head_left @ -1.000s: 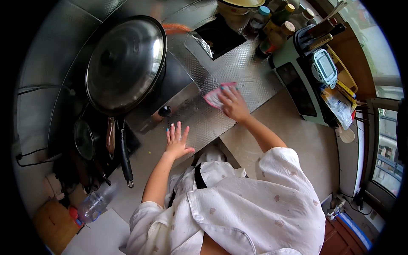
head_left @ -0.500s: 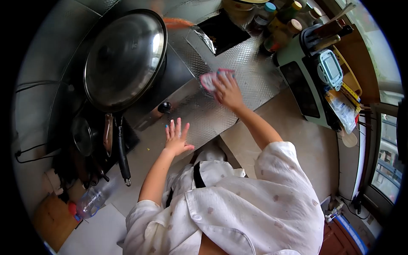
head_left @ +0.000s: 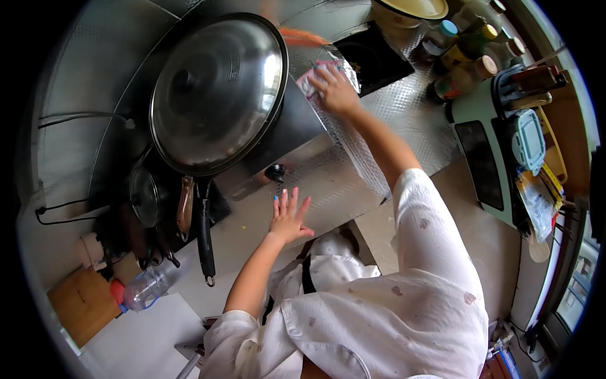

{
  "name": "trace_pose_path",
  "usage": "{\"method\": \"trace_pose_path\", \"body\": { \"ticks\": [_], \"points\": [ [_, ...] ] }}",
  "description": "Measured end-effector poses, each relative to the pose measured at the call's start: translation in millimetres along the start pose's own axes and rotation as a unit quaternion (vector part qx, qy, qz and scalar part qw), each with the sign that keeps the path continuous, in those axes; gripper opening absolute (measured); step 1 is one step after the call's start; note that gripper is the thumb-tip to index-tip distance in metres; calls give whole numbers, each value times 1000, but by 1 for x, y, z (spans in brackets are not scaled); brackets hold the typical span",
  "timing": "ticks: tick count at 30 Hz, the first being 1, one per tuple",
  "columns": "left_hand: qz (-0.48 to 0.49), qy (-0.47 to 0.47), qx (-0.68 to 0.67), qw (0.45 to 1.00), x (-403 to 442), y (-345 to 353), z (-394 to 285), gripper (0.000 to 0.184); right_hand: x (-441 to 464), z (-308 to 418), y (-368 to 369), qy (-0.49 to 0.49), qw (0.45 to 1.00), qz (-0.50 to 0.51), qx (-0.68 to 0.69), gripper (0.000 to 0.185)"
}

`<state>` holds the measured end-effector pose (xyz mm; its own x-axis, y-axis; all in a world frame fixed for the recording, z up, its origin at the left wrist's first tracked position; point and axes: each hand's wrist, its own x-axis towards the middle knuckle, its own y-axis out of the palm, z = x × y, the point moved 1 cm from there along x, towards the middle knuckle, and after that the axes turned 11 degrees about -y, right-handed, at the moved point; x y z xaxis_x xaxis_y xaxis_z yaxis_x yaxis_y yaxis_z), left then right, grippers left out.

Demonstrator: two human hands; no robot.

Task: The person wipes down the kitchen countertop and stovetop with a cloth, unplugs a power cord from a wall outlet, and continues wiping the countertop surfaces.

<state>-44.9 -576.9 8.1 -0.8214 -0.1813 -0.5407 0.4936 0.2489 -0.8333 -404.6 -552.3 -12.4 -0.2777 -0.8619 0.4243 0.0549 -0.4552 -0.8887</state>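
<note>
Cloth [head_left: 308, 86]: pink-edged, pale, bunched under the fingers of the right hand [head_left: 338, 91], on the foil-covered counter [head_left: 404, 120]. Position: between the stove [head_left: 300, 129] and the black flat piece [head_left: 375, 58], close by the loose foil edge [head_left: 350, 77].

Change: over the last second the cloth has gone from the open foil nearer the body to this narrower strip farther in. The right arm now reaches farther out, across the foil. Meaning, as judged: the cloth now covers a different part of the foil, with the stove side and the black piece close on either hand.

Right hand: fingers extended and somewhat spread, laid over the cloth rather than closed around it. Thumb hidden; cannot tell whether it pinches an edge.

Left hand [head_left: 287, 222]: wide open, fingers spread, holding nothing; near the counter's front edge, just below the stove knob [head_left: 275, 172]. Contact with the surface cannot be confirmed.

Farther out: large lidded pan [head_left: 218, 107] on the stove, left of the cloth. Bowl [head_left: 413, 9] and bottles [head_left: 464, 79] beyond the black piece; small oven [head_left: 483, 164] at the right, knives and a pale blue lid [head_left: 529, 142] on top.
</note>
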Motion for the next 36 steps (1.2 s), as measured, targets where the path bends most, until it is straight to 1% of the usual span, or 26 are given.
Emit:
{"method": "trace_pose_path", "body": {
  "ticks": [2, 4, 7, 9, 11, 12, 14, 15, 17, 18, 20, 21, 22, 23, 24, 25, 26, 27, 29, 30, 31, 32, 33, 34, 35, 36],
  "points": [
    [-13, 15, -16, 1000, -2, -1, -1, 105, 9, 0, 1, 2, 999, 38, -21, 51],
    [-8, 11, -12, 1000, -4, -1, -2, 105, -6, 5, -4, -20, 1000, 8, -2, 52],
    [-7, 12, -9, 1000, -2, -3, -1, 105, -58, 24, -32, -58, 997, 7, 40, 54],
    [-9, 11, -14, 1000, -1, -5, -2, 106, -105, 47, -53, -51, 997, -10, 53, 55],
    [24, 1, -16, 1000, -2, -8, -3, 106, -140, 63, -76, -34, 995, 63, 72, 59],
    [23, -4, -20, 1000, -1, -7, -3, 106, -143, 68, -75, -41, 994, 65, 73, 59],
    [-1, 10, -19, 1000, -2, -5, -2, 106, -150, 81, -67, 76, 997, 22, -22, 65],
    [0, 6, -21, 1000, -1, -4, -2, 106, -148, 98, -61, 73, 997, 23, -19, 65],
    [-37, 25, -28, 999, -3, -4, 0, 109, -133, 142, -50, 289, 952, -38, -91, 67],
    [-40, 24, -27, 999, -9, -3, 5, 109, -128, 163, -48, 272, 961, -33, -34, 69],
    [-181, 18, -133, 974, -26, -5, 22, 60, -120, 217, -35, 239, 970, 28, 21, 75],
    [-250, 13, -185, 950, -38, -4, 31, 39, -113, 246, -28, 197, 979, 21, 36, 68],
    [-319, -52, -219, 921, -60, -10, 40, 24, -109, 276, -17, 168, 981, 35, 94, 64],
    [-384, -116, -250, 881, -87, -14, 51, 12, -105, 303, 3, 68, 993, 64, 76, 58],
    [-375, -145, -262, 877, -107, -4, 70, 13, -98, 333, 4, -3, 991, 84, 99, 52],
    [-365, -174, -275, 872, -127, 10, 89, 14, -93, 356, 9, -67, 976, 136, 157, 52],
    [-344, -223, -270, 871, -144, 24, 104, 13, -96, 375, 24, -117, 978, 102, 137, 51],
    [-322, -269, -262, 869, -155, 36, 116, 13, -94, 372, 20, -121, 978, 101, 134, 51],
    [-320, -289, -279, 858, -168, 51, 125, 18, -92, 360, 5, -195, 954, 167, 153, 64],
    [-317, -312, -297, 845, -172, 57, 127, 24, -102, 346, -1, -188, 956, 165, 154, 69],
    [-318, -314, -299, 843, -174, 62, 127, 24, -108, 325, -16, -157, 960, 167, 159, 67],
    [-333, -295, -261, 857, -173, 65, 124, 32, -114, 304, -37, -102, 972, 170, 128, 67],
    [-346, -277, -225, 868, -170, 69, 122, 40, -144, 271, -13, -70, 988, 97, 103, 61],
    [-274, -291, -257, 880, -168, 79, 124, 63, -157, 242, -37, 0, 989, 96, 116, 61],
    [-274, -292, -261, 878, -167, 84, 123, 63, -168, 222, -58, 110, 984, 89, 104, 63],
    [-249, -297, -225, 894, -163, 87, 120, 71, -187, 195, -62, 131, 989, 58, 34, 62]
  ]
}}
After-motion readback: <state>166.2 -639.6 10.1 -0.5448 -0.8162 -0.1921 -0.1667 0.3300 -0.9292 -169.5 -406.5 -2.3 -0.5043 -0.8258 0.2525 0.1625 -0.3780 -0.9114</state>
